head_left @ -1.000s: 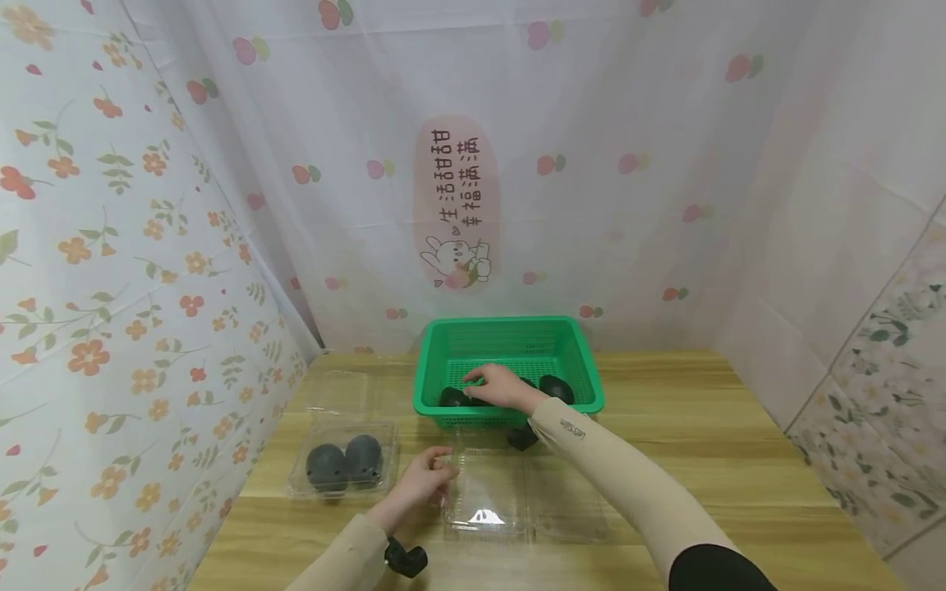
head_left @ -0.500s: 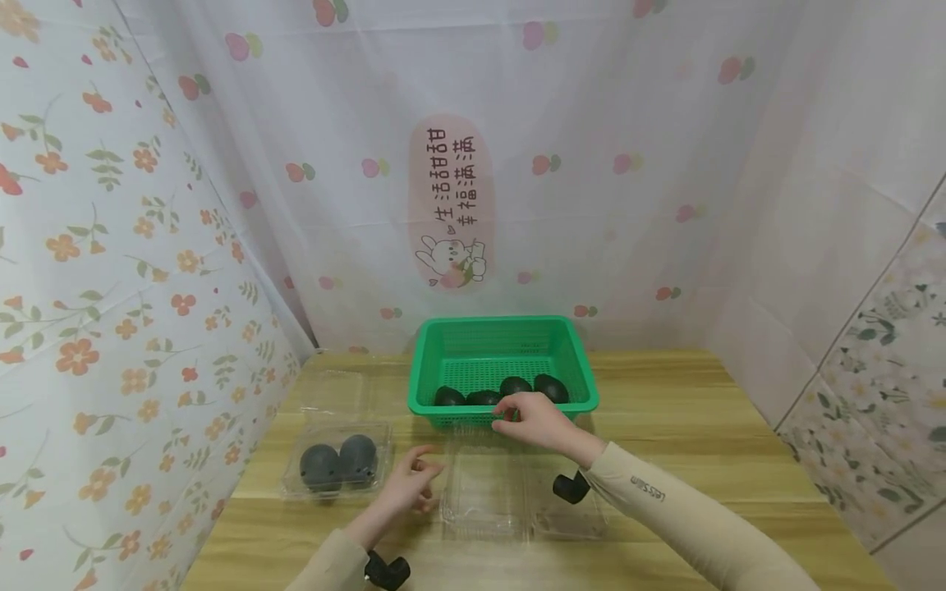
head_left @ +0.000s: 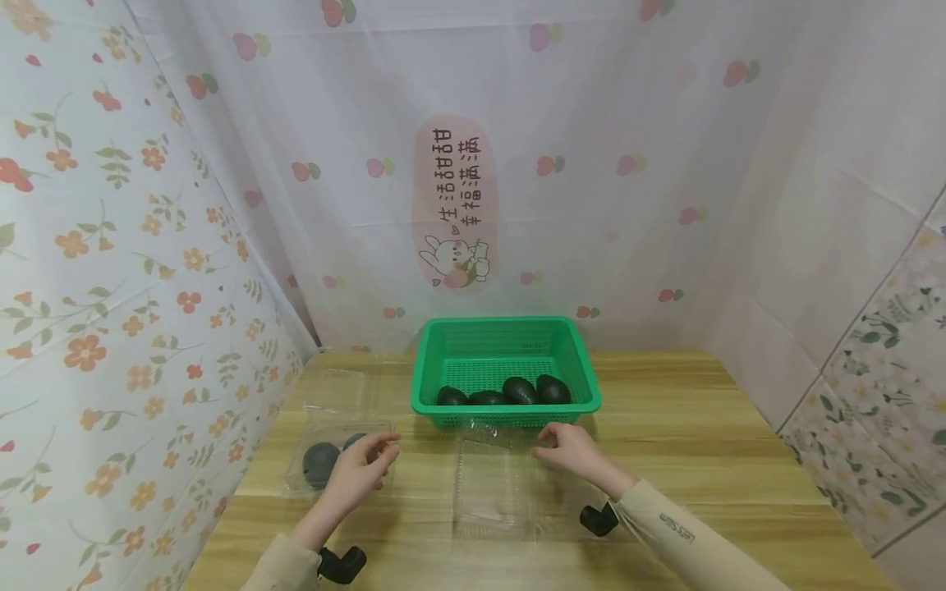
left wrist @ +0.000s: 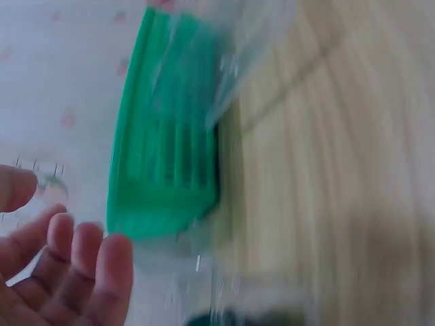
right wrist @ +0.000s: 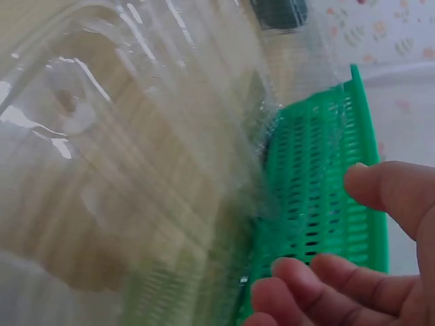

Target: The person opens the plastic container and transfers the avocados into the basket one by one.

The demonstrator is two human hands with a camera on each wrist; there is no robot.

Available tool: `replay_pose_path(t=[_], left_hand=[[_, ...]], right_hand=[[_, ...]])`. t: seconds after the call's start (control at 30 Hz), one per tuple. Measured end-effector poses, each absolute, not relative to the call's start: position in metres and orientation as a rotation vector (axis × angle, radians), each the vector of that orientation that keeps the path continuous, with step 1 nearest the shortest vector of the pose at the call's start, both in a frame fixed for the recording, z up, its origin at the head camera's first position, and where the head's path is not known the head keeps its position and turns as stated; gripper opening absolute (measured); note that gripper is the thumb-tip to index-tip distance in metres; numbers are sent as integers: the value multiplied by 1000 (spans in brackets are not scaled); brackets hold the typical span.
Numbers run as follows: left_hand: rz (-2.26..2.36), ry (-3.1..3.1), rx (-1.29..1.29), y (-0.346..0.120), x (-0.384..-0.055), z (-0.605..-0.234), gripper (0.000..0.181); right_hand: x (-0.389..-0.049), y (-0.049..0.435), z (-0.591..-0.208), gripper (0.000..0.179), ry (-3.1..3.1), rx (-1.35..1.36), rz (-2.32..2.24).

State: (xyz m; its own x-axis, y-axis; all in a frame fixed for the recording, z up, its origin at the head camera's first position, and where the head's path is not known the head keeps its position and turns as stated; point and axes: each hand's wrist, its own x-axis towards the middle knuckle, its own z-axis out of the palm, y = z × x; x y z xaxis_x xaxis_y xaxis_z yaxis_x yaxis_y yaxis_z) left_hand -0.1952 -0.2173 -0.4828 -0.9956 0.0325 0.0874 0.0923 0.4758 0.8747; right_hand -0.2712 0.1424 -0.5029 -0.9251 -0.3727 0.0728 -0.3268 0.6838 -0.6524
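My left hand [head_left: 360,468] hovers over the right part of a clear plastic clamshell [head_left: 296,484], fingers loosely bent and holding nothing. Two dark avocados [head_left: 321,465] sit in that clamshell, one partly hidden by the hand. My right hand [head_left: 572,451] is at the right of a second clear clamshell [head_left: 491,488], thumb and fingers apart with nothing between them. In the right wrist view its fingertips overlap the side of the green basket [right wrist: 312,170]. Inside the basket, several dark avocados [head_left: 520,391] line the near wall.
The raised clear lid [head_left: 336,392] of the left clamshell lies toward the back. A wood-grain table [head_left: 658,410] carries everything, with printed curtains [head_left: 628,246] behind and at both sides. Black wrist mounts [head_left: 342,565] hang below the sleeves.
My right hand has come out of the basket toward me and to the right. My left hand has moved left from the middle clamshell to over the filled one.
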Motion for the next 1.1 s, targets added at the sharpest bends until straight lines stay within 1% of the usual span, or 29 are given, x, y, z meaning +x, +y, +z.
replay_pose_path(t=[0.07,0.2,0.37,0.5,0.6,0.73,0.97,1.1], left_hand=[[-1403,-2634,-86,-226,-196,-481,29],[-1080,-2606,-119,-241,-197,-483,34],[-808,-2624,-181,-258,-197,-490,50],[-622,-2727,-148,-267,-196,-495,59],[-562,-2842,-89,-273,-196,-501,63],[-598,-2949,-40,-280,-195,-509,64],[-609,-2991,-27,-283,-198,-515,66],[-564,-3026,-16,-282,-198,-517,66]], right_hand=[[-266,143,-507,33,2787,-498,-1090],[-256,142,-513,45,2728,-419,-1113],[-249,137,-521,51,2761,-423,-1068],[-247,133,-525,58,2766,-420,-1060],[-246,132,-527,60,2747,-416,-1071],[-244,129,-527,59,2700,-409,-1105],[-243,124,-526,63,2664,-385,-1114],[-244,124,-527,61,2648,-390,-1107]])
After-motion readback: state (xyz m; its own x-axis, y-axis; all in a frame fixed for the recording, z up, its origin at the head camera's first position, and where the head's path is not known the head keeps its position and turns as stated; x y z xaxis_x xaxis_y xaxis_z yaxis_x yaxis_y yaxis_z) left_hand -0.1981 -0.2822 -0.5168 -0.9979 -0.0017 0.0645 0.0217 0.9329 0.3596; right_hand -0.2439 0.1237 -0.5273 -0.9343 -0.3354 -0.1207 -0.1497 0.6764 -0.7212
